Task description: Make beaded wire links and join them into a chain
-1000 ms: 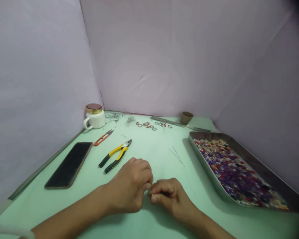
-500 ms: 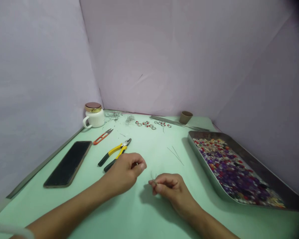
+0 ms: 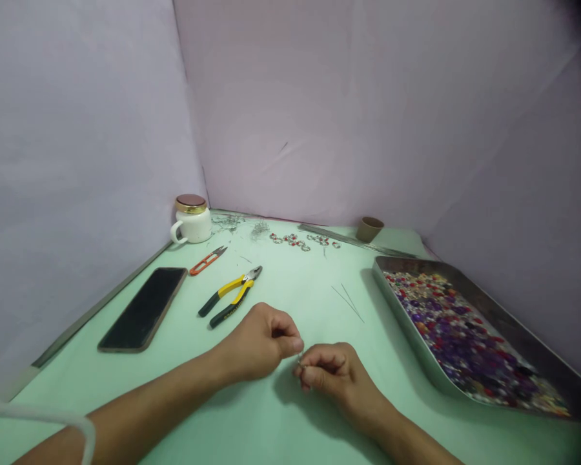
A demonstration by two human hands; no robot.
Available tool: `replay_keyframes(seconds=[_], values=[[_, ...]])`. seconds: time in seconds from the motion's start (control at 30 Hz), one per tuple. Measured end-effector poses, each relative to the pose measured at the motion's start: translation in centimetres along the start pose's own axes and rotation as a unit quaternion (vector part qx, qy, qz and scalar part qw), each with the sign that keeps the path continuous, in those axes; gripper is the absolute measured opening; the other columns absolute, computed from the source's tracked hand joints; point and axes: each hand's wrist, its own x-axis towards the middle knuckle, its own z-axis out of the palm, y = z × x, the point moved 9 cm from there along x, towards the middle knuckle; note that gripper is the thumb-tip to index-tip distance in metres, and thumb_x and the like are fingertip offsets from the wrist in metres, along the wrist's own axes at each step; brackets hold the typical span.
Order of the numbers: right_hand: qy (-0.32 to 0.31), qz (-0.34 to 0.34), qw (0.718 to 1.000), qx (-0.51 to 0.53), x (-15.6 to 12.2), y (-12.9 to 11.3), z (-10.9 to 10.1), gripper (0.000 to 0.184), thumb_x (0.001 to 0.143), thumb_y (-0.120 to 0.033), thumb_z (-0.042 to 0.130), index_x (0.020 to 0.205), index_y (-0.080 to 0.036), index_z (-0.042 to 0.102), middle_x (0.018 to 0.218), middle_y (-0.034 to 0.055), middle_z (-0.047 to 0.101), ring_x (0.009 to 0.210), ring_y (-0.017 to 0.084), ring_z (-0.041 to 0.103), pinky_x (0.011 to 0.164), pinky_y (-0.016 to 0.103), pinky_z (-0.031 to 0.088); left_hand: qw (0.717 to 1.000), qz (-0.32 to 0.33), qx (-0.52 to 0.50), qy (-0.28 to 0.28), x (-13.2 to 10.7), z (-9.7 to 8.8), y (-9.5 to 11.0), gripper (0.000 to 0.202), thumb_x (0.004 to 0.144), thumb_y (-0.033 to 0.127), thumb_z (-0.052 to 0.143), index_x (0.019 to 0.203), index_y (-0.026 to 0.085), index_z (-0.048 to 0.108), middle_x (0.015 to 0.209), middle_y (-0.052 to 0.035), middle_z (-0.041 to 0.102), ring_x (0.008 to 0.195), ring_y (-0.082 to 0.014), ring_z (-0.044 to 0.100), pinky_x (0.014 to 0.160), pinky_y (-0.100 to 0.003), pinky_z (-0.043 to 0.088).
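Note:
My right hand (image 3: 336, 374) is closed in a pinch on a small beaded wire piece (image 3: 300, 365), mostly hidden by the fingertips. Just above and to its left, my left hand (image 3: 266, 342) has thumb and forefinger pressed together at the thin wire ends that rise from that piece. The two hands nearly touch over the green tabletop (image 3: 232, 426). Beyond them lie yellow-and-black pliers (image 3: 232, 294), slightly spread, and two or so loose lengths of wire (image 3: 347, 302).
On the right stands a metal tray (image 3: 411, 342) of mixed beads (image 3: 455, 342). To the left are a phone (image 3: 145, 310), orange thread snips (image 3: 207, 261) and a lidded white mug (image 3: 193, 226). Along the back sit beaded rings (image 3: 290, 241), wire strands (image 3: 329, 234) and a brown cup (image 3: 369, 229).
My left hand has come right and down to the wire ends at my right hand, narrowing the gap between them. The whole view has shifted slightly.

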Motion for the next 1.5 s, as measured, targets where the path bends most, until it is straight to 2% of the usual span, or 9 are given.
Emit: replay_keyframes(seconds=[0.1,0.2,0.3,0.57,0.77,0.97,1.17,1.4,1.5], values=[[0.032,-0.004,0.999,-0.011,0.1,0.0,-0.5,0.020,0.067,-0.032,0.063,0.060,-0.013,0.063,0.051,-0.0003,0.057,0.049,0.009,0.044,0.050,0.021,0.033,0.986,0.122,0.096,0.065,-0.9,-0.5,2.1,0.015,0.069,0.014,0.049,0.056,0.013,0.057,0.059,-0.0004,0.053,0.056,-0.0099,0.047,0.054,-0.022,0.036],[0.064,-0.026,0.997,-0.021,0.1,-0.4,-1.0,0.022,0.068,-0.032,0.062,0.056,-0.013,0.061,0.051,-0.0007,0.055,0.050,0.009,0.043,0.051,0.021,0.033,0.931,0.284,0.200,0.115,-2.6,0.1,4.6,0.019,0.071,0.011,0.045,0.057,0.013,0.057,0.061,-0.0036,0.053,0.059,-0.0123,0.048,0.057,-0.025,0.037],[0.093,-0.040,0.995,-0.007,0.1,-0.7,-1.4,0.022,0.069,-0.033,0.062,0.059,-0.013,0.060,0.055,0.0006,0.057,0.055,0.011,0.047,0.055,0.022,0.035,0.895,0.351,0.225,0.159,-3.7,0.3,5.4,0.020,0.073,0.009,0.041,0.061,0.014,0.056,0.062,-0.0051,0.053,0.061,-0.0138,0.048,0.059,-0.028,0.038],[0.112,-0.045,0.984,0.133,0.2,0.5,-1.9,0.018,0.067,-0.033,0.066,0.068,-0.015,0.064,0.059,0.0021,0.060,0.063,0.014,0.052,0.064,0.026,0.039,0.968,0.173,0.078,0.163,-1.7,-0.9,2.7,0.015,0.072,0.014,0.048,0.057,0.014,0.053,0.061,-0.0018,0.054,0.057,-0.0109,0.049,0.055,-0.023,0.039],[0.049,-0.030,0.975,0.215,0.1,0.1,-0.6,0.020,0.062,-0.035,0.071,0.064,-0.016,0.064,0.053,0.0004,0.059,0.059,0.012,0.053,0.063,0.024,0.039,0.988,0.031,-0.149,-0.019,-0.1,1.0,0.1,0.012,0.069,0.021,0.053,0.061,0.013,0.053,0.058,-0.0020,0.059,0.059,-0.0140,0.056,0.059,-0.025,0.042],[-0.035,0.044,0.972,0.230,-0.1,0.6,1.3,0.024,0.057,-0.036,0.073,0.061,-0.013,0.066,0.047,-0.0005,0.057,0.049,0.009,0.052,0.062,0.025,0.040,0.991,0.130,0.015,0.012,-0.4,-0.1,1.5,0.013,0.068,0.015,0.051,0.057,0.013,0.055,0.063,-0.0012,0.054,0.060,-0.0109,0.049,0.059,-0.024,0.039],[-0.096,0.077,0.970,0.210,-0.2,1.6,2.1,0.023,0.061,-0.033,0.072,0.064,-0.011,0.066,0.047,0.0000,0.058,0.045,0.008,0.050,0.061,0.027,0.041,0.948,0.298,0.115,0.017,-2.0,0.4,4.1,0.017,0.071,0.011,0.043,0.059,0.014,0.055,0.063,-0.0046,0.053,0.058,-0.0117,0.048,0.055,-0.024,0.040],[0.048,0.001,0.996,0.081,0.4,0.5,-0.8,0.019,0.065,-0.031,0.068,0.062,-0.012,0.065,0.052,0.0004,0.058,0.051,0.009,0.049,0.055,0.022,0.038,0.963,0.216,0.130,0.098,-1.0,-1.8,3.3,0.014,0.073,0.013,0.048,0.083,0.014,0.058,0.077,-0.0041,0.057,0.067,-0.0120,0.049,0.064,-0.026,0.042],[0.096,-0.011,0.995,0.001,0.2,-0.1,-1.6,0.017,0.064,-0.030,0.067,0.060,-0.013,0.065,0.052,-0.0005,0.057,0.049,0.009,0.045,0.050,0.021,0.035,0.961,0.188,0.155,0.127,-1.1,-2.1,3.3,0.008,0.072,0.015,0.050,0.076,0.015,0.057,0.072,-0.0021,0.055,0.064,-0.0115,0.048,0.060,-0.025,0.040]])
